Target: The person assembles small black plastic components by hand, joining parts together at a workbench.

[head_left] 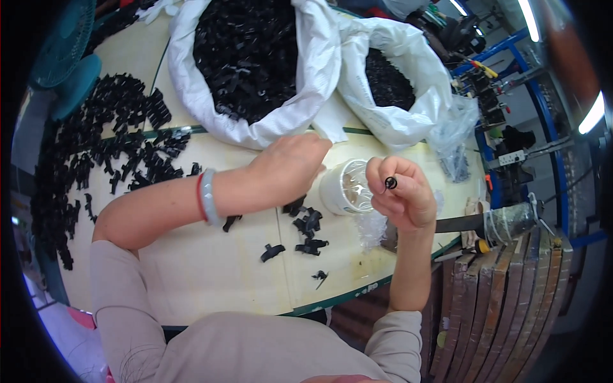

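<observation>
My right hand is raised over the right part of the table, pinching a small black ring-shaped part between thumb and fingers. Left of it, my left hand is bent inward with its fingers curled, beside a white tub. Its fingertips are turned away, so I cannot make out what they hold. The tub has clear plastic in it. Several black plastic clips lie on the table below my left hand. One more clip and a thin-tailed black piece lie nearer to me.
Two white sacks hold black parts: a large sack at the back and a smaller sack to its right. Loose black parts cover the table's left side. A teal fan stands far left. A metal bar juts from the right.
</observation>
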